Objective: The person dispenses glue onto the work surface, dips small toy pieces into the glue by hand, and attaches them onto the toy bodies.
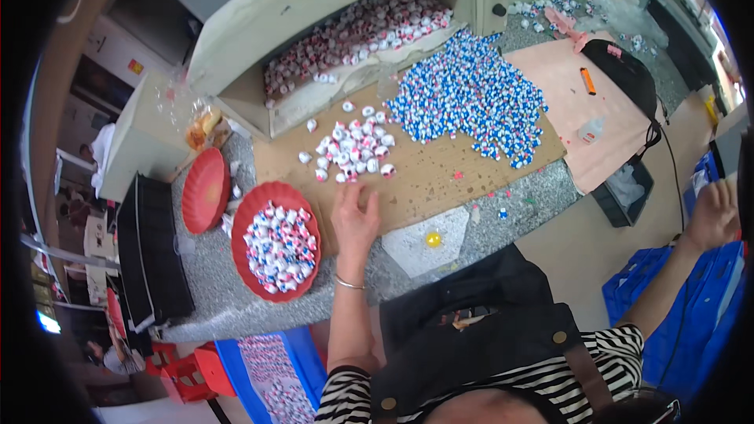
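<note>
On the brown board [440, 188], my left hand [355, 218] reaches to the near edge of a small heap of white and pink round pieces [353, 145]. Its thumb and fingers are apart, and I see nothing held in them. To the left of this hand stands a red scalloped bowl [238, 247], filled with white, pink and blue pieces [280, 247]. A large pile of small blue and white pieces [471, 98] spreads behind and to the right. My right hand [713, 216] is raised far out at the right, away from the board; its fingers are too unclear to read.
A pale machine [314, 0] holds many white and pink pieces in its opening. An empty red dish [206, 191] leans at the left. A white sheet [416, 247] bears a yellow ball [433, 239]. Blue crates [636, 283] and a blue tray [228, 353] stand below the counter.
</note>
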The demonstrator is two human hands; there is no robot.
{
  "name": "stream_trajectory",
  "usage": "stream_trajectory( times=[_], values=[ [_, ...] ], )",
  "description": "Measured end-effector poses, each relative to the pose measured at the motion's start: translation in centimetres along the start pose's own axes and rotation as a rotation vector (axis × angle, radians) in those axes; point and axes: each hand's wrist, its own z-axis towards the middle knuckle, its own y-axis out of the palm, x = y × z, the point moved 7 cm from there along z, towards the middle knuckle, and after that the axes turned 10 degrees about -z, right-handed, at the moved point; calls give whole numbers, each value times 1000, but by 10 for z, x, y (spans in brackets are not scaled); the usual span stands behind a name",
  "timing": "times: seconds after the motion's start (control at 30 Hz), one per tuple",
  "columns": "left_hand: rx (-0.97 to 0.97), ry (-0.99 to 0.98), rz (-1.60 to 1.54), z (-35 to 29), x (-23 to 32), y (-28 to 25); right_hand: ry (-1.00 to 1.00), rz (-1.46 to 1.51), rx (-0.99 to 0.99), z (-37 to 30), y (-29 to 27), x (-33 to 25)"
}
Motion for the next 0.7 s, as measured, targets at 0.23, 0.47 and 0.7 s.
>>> stream_trajectory(
  times=[0.23,0.47,0.7],
  values=[
    [-146,82,171,13,15,41,528,-1208,-451,-58,103,358],
    [-132,114,104,15,7,40,131,-1501,-1148,-40,147,463],
    [-61,-550,-1193,-45,-10,28,-30,-1589,-1213,-48,166,474]
  ],
)
